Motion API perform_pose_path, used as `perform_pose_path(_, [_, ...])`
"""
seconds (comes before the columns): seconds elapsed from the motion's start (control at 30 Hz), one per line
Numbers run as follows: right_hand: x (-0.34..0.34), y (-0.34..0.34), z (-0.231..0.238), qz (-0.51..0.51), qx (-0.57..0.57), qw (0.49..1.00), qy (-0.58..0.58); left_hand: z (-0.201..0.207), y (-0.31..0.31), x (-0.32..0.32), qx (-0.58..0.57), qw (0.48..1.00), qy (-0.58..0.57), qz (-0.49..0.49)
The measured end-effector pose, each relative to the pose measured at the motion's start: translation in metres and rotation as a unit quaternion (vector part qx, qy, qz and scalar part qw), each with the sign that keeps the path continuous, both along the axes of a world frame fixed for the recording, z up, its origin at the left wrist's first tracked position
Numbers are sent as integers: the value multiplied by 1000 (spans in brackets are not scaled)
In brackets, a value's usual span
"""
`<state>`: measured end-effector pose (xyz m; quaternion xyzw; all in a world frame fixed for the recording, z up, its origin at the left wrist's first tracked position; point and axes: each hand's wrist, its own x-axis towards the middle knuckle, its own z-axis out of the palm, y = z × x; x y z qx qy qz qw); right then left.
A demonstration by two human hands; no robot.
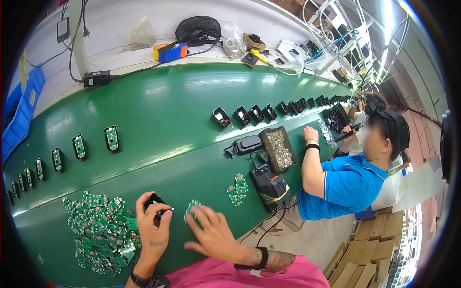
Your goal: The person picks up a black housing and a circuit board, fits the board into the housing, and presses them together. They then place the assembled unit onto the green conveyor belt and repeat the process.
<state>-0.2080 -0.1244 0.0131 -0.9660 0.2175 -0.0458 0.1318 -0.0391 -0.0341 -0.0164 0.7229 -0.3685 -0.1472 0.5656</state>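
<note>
My left hand [152, 229] grips a small black plastic housing [154, 203] just above the green belt [168, 120]. My right hand [211, 233] lies beside it with fingers spread, its fingertips on a small green circuit board [192, 207]. A heap of several green circuit boards [98, 230] lies left of my left hand. Two more boards [238, 189] rest on the belt to the right of my right hand.
A row of black housings with boards [79, 146] runs along the belt at left, another row [249, 115] at centre right. A black tray of screws [279, 149] and a black power unit [269, 185] sit near a co-worker in blue [345, 182]. Cardboard boxes [370, 249] stand lower right.
</note>
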Motion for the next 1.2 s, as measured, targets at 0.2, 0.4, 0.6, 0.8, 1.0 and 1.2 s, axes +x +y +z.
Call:
perform_pose_path(0.2, [-47, 0, -22, 203, 21, 979, 28, -1, -5, 2, -22, 996, 80, 12])
perform_pose_path(0.4, [-60, 6, -41, 253, -3, 954, -158, -12, 1, 8, -19, 992, 123, 9])
perform_pose_path(0.6, [-72, 4, -41, 259, 24, 949, -180, -11, -7, 1, -38, 982, 185, -29])
perform_pose_path(0.8, [-43, -1, -27, -105, 367, 910, -163, -4, 0, 3, -14, 985, 168, -42])
perform_pose_path(1.0, [4, -18, -20, -154, 396, 854, -300, 2, -3, -2, -12, 993, 95, -68])
perform_pose_path(1.2, [34, -10, -18, -166, 415, 854, -264, 8, 6, 3, 23, 991, 112, -65])
